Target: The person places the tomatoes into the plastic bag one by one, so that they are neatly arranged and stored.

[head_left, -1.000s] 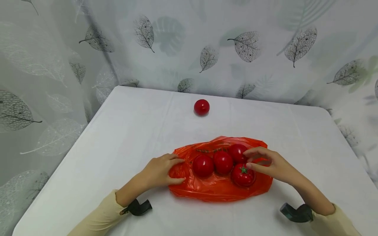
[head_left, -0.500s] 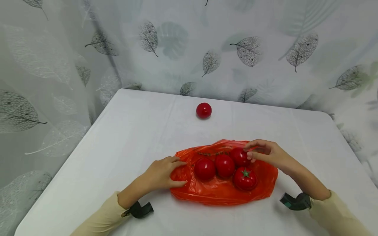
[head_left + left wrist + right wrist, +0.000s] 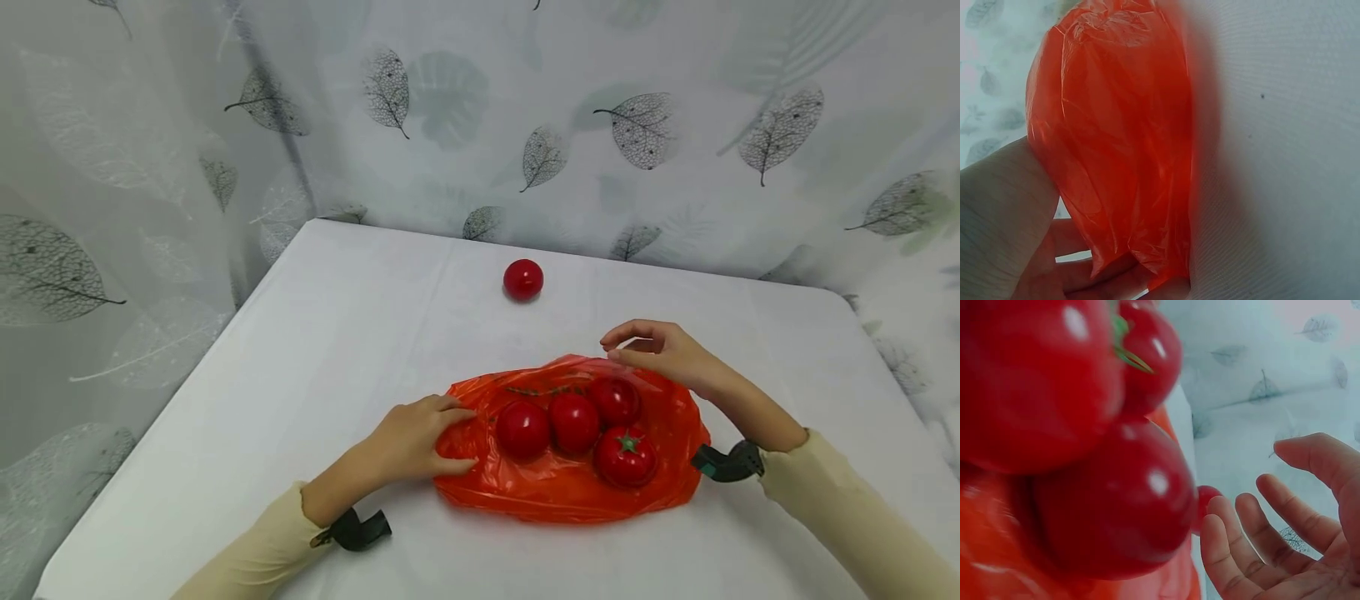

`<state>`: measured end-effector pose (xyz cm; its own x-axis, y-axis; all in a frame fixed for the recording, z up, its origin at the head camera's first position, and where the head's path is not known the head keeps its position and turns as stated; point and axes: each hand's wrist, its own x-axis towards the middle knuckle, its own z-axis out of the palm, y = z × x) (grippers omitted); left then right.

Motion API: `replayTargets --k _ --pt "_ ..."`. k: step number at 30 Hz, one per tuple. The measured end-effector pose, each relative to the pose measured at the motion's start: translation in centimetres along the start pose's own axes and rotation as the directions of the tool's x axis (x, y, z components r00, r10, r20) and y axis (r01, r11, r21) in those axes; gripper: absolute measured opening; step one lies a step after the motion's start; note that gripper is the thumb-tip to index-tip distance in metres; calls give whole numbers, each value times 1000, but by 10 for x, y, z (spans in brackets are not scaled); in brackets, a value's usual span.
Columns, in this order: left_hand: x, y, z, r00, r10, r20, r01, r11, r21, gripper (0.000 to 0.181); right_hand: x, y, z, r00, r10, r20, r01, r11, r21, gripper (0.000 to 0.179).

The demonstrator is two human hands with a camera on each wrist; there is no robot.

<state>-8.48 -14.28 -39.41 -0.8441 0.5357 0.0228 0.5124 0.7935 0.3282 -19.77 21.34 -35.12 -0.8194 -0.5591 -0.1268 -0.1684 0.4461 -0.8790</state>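
Note:
A red plastic bag point(image 3: 540, 492) lies on the white table, with several red tomatoes in or on it; one tomato point(image 3: 625, 457) in front shows a green calyx. My left hand point(image 3: 408, 437) rests at the bag's left end, thumb and fingers spread apart. The left wrist view shows the crinkled bag point(image 3: 1122, 125) partly hiding those fingers. Over the bag's back right edge my right hand point(image 3: 667, 354) hovers, holding nothing. Its fingers are loosely bent in the right wrist view, beside a near tomato point(image 3: 1116, 506). Farther back on the table sits a single tomato point(image 3: 522, 280).
A white cloth covers the table point(image 3: 360, 333). Behind and to the left hangs a pale curtain point(image 3: 465, 100) with leaf prints. Each wrist wears a dark camera mount point(image 3: 356, 529).
My right hand has moved away from the tomatoes, back and up past the bag's rear edge. My left hand stays at the bag. The head view has shifted slightly.

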Motion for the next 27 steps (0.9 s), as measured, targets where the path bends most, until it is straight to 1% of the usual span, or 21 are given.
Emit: replayTargets --k 2,4,9,12,18,24,27 --pt "0 0 -1 1000 -1 5 1 1000 -2 54 8 -3 -2 1000 0 -4 0 1000 -22 35" --pt "0 0 -1 1000 -5 12 5 1000 -7 54 15 -5 -4 1000 -17 10 17 999 -34 34" --pt "0 0 -1 1000 -1 14 1 1000 -12 54 29 -6 -10 993 -101 54 103 994 -32 32" --pt "1 0 -1 1000 -1 13 1 1000 -6 54 40 -6 -14 990 -131 53 132 991 -19 30" --pt "1 -1 -2 999 -17 28 17 1000 -5 54 61 -3 -23 995 -101 28 101 995 -1 30" --pt "0 -1 -3 999 -23 36 24 1000 -6 54 77 -2 -27 996 -90 -9 91 994 57 36" --pt "0 -1 -4 999 -25 34 25 1000 -5 53 85 -2 -28 997 -70 -32 71 996 59 37"
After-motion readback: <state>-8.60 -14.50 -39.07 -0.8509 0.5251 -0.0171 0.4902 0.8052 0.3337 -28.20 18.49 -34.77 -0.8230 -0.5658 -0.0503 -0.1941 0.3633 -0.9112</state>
